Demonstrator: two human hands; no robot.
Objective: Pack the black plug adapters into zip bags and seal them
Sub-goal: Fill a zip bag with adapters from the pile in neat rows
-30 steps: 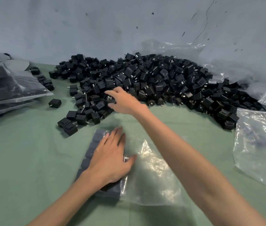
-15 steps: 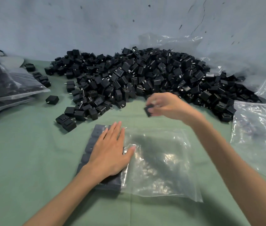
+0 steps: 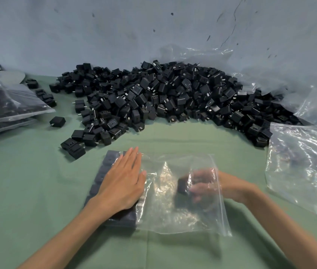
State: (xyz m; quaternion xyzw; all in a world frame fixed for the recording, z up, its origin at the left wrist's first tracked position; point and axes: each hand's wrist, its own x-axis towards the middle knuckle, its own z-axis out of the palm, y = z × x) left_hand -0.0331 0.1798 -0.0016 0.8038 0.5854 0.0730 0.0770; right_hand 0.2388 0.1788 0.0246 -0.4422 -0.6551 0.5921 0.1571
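A large heap of black plug adapters (image 3: 165, 98) lies at the back of the green table (image 3: 27, 191). A clear zip bag (image 3: 173, 216) lies flat in front of me, its mouth to the right. A row of adapters (image 3: 103, 171) fills its left end. My left hand (image 3: 123, 183) rests flat on that row, fingers straight. My right hand (image 3: 204, 184) is inside the bag through the mouth and grips one black adapter (image 3: 183, 184), seen blurred through the plastic.
Filled bags (image 3: 4, 105) are stacked at the far left. A pile of empty clear bags (image 3: 305, 167) lies at the right. Crumpled plastic sheeting (image 3: 270, 74) rises behind the heap against the grey wall. Several loose adapters (image 3: 74, 146) sit near the bag's far left corner.
My right hand picked an adapter from the heap, carried it right and toward me, and has pushed it into the bag's mouth. My left hand stayed flat on the packed row.
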